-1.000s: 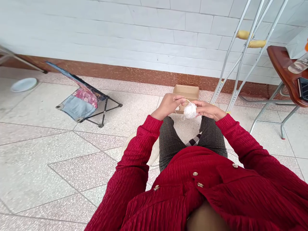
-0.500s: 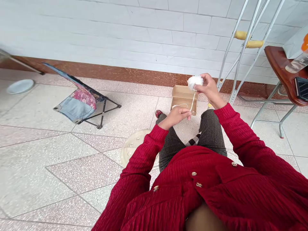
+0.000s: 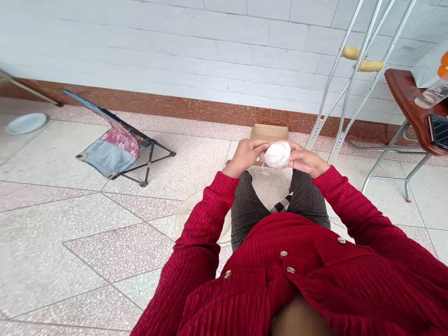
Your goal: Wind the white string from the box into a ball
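Observation:
A ball of white yarn is held up in front of my knees. My right hand grips it from the right side. On its left, the fingers of my left hand are pinched together at the ball's upper edge, on the yarn strand. A loose bit of strand hangs below the ball. Behind and beneath the hands, an open cardboard box stands on the floor by the wall, its lower part mostly hidden by the ball and hands.
A folding chair stands at the left, with a pale dish beyond it. A round cream stool is beside my left leg. Crutches lean on the wall near a brown table holding a bottle.
The ball has come down and left in my right hand, and my left hand has risen slightly to meet it. The stretch of strand between the hands no longer shows.

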Demonstrator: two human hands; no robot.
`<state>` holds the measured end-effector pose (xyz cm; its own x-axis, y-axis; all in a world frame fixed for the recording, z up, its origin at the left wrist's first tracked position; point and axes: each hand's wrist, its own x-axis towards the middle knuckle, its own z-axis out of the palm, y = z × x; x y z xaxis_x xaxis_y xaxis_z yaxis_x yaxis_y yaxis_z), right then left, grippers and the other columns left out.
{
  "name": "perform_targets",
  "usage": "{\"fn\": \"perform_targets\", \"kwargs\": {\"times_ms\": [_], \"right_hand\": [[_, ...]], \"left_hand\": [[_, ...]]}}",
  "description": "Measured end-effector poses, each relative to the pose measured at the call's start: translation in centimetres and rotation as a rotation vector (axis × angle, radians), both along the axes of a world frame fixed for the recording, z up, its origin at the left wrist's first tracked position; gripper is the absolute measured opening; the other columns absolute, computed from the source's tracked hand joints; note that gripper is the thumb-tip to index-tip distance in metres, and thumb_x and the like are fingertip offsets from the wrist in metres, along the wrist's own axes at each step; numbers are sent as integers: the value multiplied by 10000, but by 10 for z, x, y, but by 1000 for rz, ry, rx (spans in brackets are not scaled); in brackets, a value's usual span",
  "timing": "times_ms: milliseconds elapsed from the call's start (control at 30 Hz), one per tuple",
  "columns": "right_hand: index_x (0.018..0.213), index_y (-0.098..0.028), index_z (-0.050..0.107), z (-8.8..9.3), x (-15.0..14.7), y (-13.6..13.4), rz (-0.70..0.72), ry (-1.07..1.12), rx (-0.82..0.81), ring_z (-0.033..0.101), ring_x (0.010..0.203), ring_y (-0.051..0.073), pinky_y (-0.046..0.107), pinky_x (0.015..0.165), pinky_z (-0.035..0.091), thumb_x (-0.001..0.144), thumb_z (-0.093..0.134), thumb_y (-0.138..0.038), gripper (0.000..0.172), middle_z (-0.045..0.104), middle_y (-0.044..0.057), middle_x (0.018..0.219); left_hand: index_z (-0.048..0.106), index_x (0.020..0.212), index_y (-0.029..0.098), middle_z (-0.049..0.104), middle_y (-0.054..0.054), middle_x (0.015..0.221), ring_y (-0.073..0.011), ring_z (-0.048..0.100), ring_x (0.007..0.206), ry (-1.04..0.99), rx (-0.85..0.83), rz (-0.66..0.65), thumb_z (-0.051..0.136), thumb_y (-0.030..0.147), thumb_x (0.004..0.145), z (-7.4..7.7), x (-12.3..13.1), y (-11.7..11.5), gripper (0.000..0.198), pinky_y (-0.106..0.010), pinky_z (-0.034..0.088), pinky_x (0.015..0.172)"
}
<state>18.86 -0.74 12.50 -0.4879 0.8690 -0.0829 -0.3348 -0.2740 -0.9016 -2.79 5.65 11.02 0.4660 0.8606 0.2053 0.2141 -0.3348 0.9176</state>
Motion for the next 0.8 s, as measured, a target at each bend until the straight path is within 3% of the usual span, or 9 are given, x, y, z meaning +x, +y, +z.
{"fn": "perform_targets", "kwargs": {"times_ms": [100,200,333,400,467,533,667,733,800], "right_hand": [[1175,-236,573,18,-2,8,-120,-6,98,686,929,208,344,749,646,685,849,-346,573,696,57,1105],[1142,-250,580,26,-1,24,-319,-159,203,669,915,200,335,739,625,731,820,-398,498,673,53,1118],[1070,-259,601,12,8,50,-631,-561,374,622,931,222,372,746,583,692,836,-372,460,632,59,1107],[1035,-240,622,-2,12,54,-696,-795,474,590,1000,252,414,818,559,603,871,-316,505,608,68,1126],[1003,-219,645,-15,12,48,-609,-934,485,570,991,258,433,846,536,549,878,-285,515,608,67,1096],[969,-211,659,-24,10,35,-416,-905,389,567,900,225,393,788,530,530,858,-257,485,621,47,1025],[1033,-214,677,-27,6,8,-16,-482,27,583,742,146,272,626,518,582,796,-219,467,641,5,936],[1079,-213,673,-23,7,2,47,-278,-70,607,729,132,250,614,538,595,796,-198,500,655,-2,925],[1100,-216,659,-15,7,0,9,-133,-77,628,740,135,256,632,571,594,804,-185,528,675,1,935]], "left_hand": [[717,680,153,733,-35,731,-169,662,736,-56,-87,-40,622,511,905,-15,8,-8,433,-288,503,752],[710,660,155,742,-52,749,-167,674,757,-54,-140,-143,611,459,920,-20,10,-23,412,-302,507,826],[706,651,166,735,-43,740,-155,660,750,55,-148,-278,604,409,924,-13,5,-40,380,-294,489,812],[706,659,169,734,-39,741,-153,657,747,85,-137,-302,595,405,933,-7,1,-41,378,-290,485,796],[706,663,170,735,-33,740,-150,653,738,97,-105,-278,595,403,932,-1,-4,-37,373,-284,482,779],[707,656,172,732,-24,726,-148,644,718,119,-54,-224,605,388,919,5,-9,-29,356,-278,477,760],[703,635,179,707,-14,686,-152,619,696,166,67,-130,609,362,903,11,-12,-15,338,-277,459,728],[697,633,178,690,-11,675,-152,611,693,145,85,-119,599,379,909,10,-9,-12,355,-277,450,716],[696,645,173,676,-4,666,-148,601,678,107,60,-103,591,399,910,5,-4,-10,364,-273,441,699]]}}
